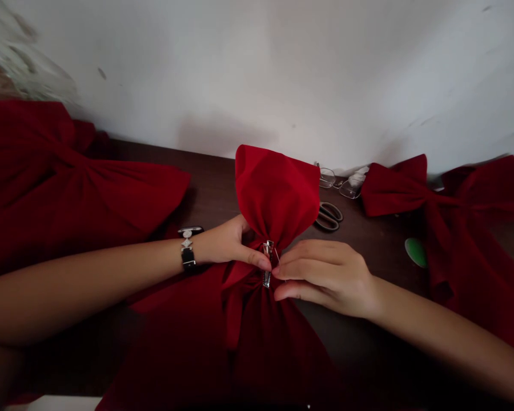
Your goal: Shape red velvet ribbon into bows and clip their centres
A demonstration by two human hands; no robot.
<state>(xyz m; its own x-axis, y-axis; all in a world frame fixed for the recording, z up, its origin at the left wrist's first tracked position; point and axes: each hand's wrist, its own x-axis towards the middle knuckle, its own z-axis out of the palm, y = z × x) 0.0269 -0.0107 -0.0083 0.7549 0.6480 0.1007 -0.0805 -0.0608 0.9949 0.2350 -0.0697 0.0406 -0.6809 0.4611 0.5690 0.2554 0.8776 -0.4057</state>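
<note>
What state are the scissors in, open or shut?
Probably shut: the scissors show their two handle loops lying together on the table, but the blades are hidden behind the red bow.

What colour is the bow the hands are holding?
The bow is bright red, and it shows best in the head view.

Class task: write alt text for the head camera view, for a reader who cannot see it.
A left hand and right hand meet at the gathered centre of a large red fabric bow, by a metal clip, on a dark wooden table. Other red bows lie on each side, with scissors and glasses nearby.
</note>
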